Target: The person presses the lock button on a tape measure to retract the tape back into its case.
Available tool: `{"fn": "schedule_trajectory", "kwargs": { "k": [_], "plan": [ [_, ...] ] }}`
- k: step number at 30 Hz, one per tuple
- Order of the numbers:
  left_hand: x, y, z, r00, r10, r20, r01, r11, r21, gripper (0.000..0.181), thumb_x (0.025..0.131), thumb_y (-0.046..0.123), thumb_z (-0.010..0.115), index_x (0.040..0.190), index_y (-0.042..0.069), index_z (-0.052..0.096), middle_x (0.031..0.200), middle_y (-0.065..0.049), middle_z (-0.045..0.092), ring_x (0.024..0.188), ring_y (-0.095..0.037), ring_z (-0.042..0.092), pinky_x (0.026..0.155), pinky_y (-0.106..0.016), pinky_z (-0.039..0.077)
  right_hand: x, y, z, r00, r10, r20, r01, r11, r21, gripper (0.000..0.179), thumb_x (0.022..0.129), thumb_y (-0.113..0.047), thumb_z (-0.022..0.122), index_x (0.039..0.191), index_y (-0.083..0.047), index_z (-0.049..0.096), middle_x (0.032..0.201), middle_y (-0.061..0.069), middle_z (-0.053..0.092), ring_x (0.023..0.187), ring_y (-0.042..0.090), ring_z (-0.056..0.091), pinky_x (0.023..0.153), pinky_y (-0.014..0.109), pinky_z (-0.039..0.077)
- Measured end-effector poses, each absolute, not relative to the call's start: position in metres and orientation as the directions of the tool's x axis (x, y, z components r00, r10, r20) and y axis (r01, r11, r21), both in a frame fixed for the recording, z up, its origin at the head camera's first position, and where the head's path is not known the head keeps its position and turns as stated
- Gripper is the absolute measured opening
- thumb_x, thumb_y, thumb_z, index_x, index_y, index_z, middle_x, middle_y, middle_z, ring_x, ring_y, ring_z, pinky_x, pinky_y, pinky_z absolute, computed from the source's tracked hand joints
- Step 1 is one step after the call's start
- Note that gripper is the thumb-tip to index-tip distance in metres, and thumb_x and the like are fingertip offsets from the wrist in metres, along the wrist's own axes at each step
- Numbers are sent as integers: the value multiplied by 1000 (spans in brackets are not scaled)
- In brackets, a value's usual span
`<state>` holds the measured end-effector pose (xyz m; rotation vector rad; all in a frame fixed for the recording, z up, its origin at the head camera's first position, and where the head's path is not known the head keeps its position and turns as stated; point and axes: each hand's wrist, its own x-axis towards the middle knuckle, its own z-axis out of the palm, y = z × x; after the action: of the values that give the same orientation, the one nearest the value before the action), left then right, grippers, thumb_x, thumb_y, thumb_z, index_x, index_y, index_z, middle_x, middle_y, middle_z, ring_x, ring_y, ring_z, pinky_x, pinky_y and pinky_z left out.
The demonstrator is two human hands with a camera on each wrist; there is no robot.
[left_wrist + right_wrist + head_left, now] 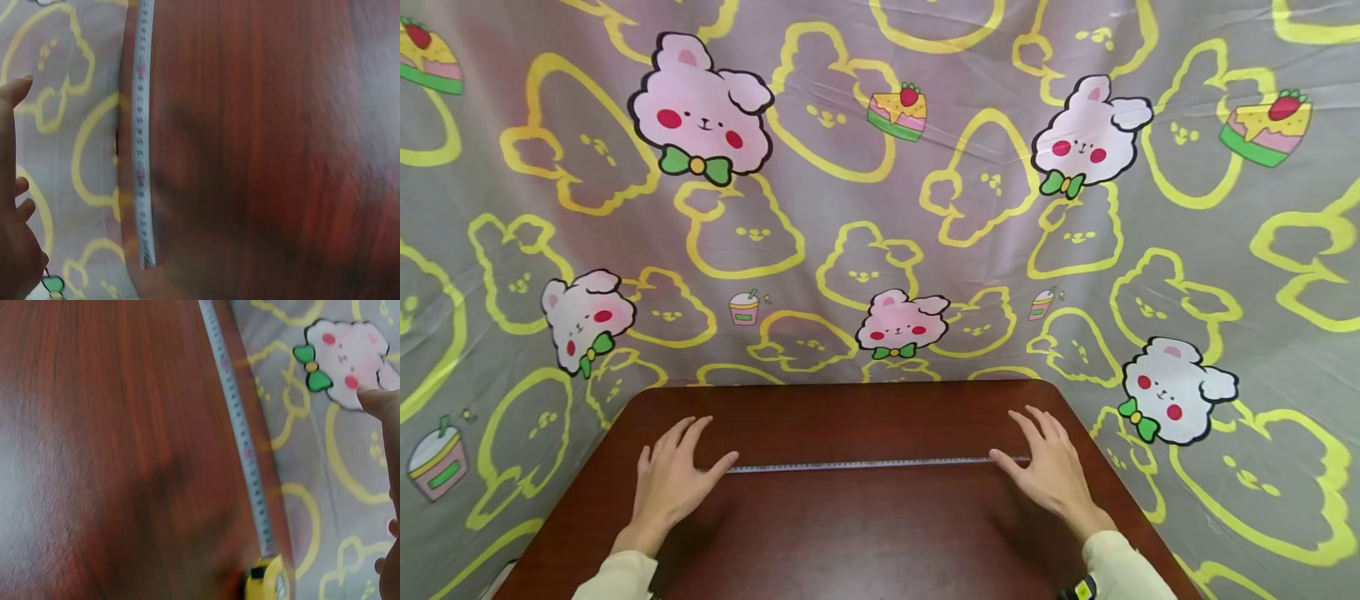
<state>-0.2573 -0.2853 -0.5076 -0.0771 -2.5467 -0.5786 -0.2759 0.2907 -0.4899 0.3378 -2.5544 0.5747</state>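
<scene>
A steel tape measure lies drawn out across the table, its pale blade (865,463) running sideways between my hands. My left hand (673,475) is near the blade's free end, fingers spread and thumb pointing inward along the tape. That free end (147,259) shows plainly in the left wrist view. Over the other end is my right hand (1048,467), its fingers apart and its thumb overlapping the blade in the head view. The yellow case (269,581) appears at the bottom of the right wrist view; in the head view my right hand hides it. Neither hand grips anything.
The dark reddish-brown wooden table (850,533) has rounded far corners. A grey cloth (970,50) printed with yellow outlines and white rabbits hangs behind it and along both sides. Shadows of my hands fall on the tabletop.
</scene>
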Motion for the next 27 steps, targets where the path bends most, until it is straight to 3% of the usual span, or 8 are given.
{"fn": "schedule_trajectory", "kwargs": {
  "k": [4,9,17,22,27],
  "plan": [
    [-255,-300,-512,-862,-84,501,141,908,395,79,87,58,78,143,7,54,143,-28,48,127,-53,44,95,-80,25,-276,304,-497,-844,-95,528,-329,868,-371,71,89,-53,77,143,-11,57,150,21,46,138,49,35,100,73,31],
    [-251,-317,-522,-888,-170,427,58,880,472,94,86,64,76,150,3,44,143,-33,46,125,-55,45,92,-77,31,-275,318,-509,-839,-31,543,-314,844,-436,67,90,-45,79,139,-6,59,146,22,48,134,49,39,99,71,32],
    [-256,-349,-540,-923,-364,127,-207,746,633,121,82,66,78,161,-2,17,154,-39,28,136,-58,33,96,-80,26,-279,341,-529,-817,64,573,-318,780,-539,64,89,-34,83,140,-5,58,143,23,50,131,47,42,101,69,32],
    [-258,-363,-557,-938,-345,-7,-260,693,672,128,84,67,76,161,-4,3,156,-40,20,137,-61,25,98,-81,23,-280,357,-544,-870,101,482,-230,783,-578,69,90,-38,82,144,-5,53,145,24,47,131,48,41,101,70,32],
    [-258,-368,-572,-913,-408,-11,-296,643,706,122,85,62,77,160,-8,10,153,-41,24,137,-61,26,98,-78,20,-284,367,-550,-921,117,373,-133,803,-581,81,92,-47,77,151,-3,43,149,29,41,135,53,35,103,73,29]
  ]
}}
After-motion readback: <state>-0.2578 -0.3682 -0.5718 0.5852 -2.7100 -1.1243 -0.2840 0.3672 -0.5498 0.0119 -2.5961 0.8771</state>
